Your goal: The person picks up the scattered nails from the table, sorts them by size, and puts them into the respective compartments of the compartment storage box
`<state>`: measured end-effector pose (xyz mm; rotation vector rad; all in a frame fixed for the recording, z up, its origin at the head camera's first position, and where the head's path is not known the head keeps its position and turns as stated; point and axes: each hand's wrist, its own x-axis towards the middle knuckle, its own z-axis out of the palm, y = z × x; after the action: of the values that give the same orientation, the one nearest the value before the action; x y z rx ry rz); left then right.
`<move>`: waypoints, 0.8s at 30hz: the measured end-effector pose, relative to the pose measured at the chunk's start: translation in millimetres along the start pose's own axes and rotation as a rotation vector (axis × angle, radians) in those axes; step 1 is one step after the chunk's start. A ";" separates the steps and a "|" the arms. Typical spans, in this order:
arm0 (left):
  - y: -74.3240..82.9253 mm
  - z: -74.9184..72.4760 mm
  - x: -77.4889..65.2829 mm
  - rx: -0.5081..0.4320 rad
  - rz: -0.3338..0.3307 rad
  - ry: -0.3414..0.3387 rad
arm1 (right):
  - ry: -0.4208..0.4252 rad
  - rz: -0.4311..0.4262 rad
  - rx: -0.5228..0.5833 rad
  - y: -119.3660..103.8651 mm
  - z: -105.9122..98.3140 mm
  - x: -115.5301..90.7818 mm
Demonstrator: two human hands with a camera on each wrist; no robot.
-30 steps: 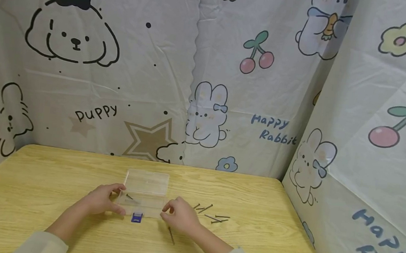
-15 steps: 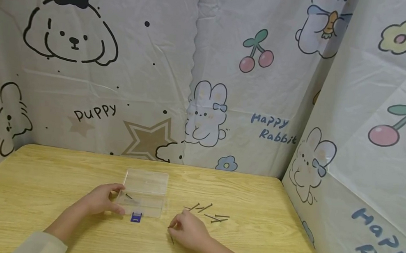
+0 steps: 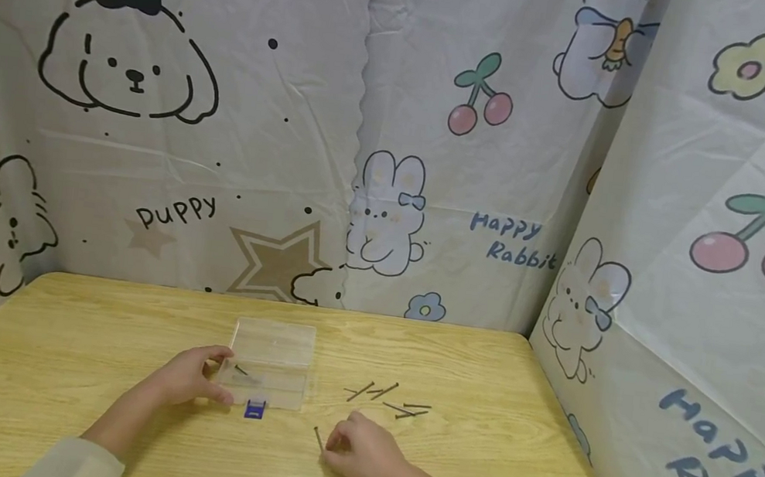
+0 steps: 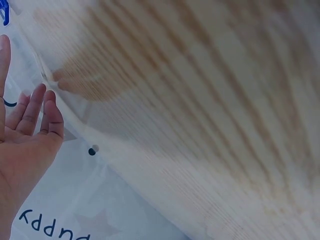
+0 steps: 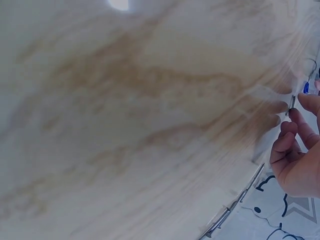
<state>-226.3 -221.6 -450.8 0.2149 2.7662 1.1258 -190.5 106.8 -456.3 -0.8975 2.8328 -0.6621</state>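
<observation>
A clear plastic box lies on the table with its lid raised at the back and a blue latch at the front. Inside it is one dark nail. My left hand holds the box at its left side, thumb at the front corner and fingers toward the back. Close to the table, in front of the box and to its right, my right hand pinches the lower end of a single nail between thumb and forefinger. The right wrist view shows this nail at the fingertips.
Several loose nails lie scattered on the wooden table, right of the box and beyond my right hand. A printed cloth hangs behind the table and along its right side.
My right hand has left the box's right edge and come toward me and to the right, down to the single nail. The left hand stays at the box.
</observation>
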 end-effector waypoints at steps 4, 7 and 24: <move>0.8 -1.4 -0.2 0.002 0.011 -0.004 | 0.003 -0.003 0.009 2.3 2.8 -0.1; 1.5 -2.4 -0.3 0.005 0.021 -0.004 | 0.005 -0.001 0.000 2.2 3.4 0.2; -0.5 -1.6 0.5 0.015 0.045 -0.001 | 0.022 0.023 -0.057 -0.9 0.1 -0.2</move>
<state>-227.2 -223.0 -450.1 0.2810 2.7829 1.1153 -189.9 106.2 -456.1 -0.8700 2.8902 -0.5950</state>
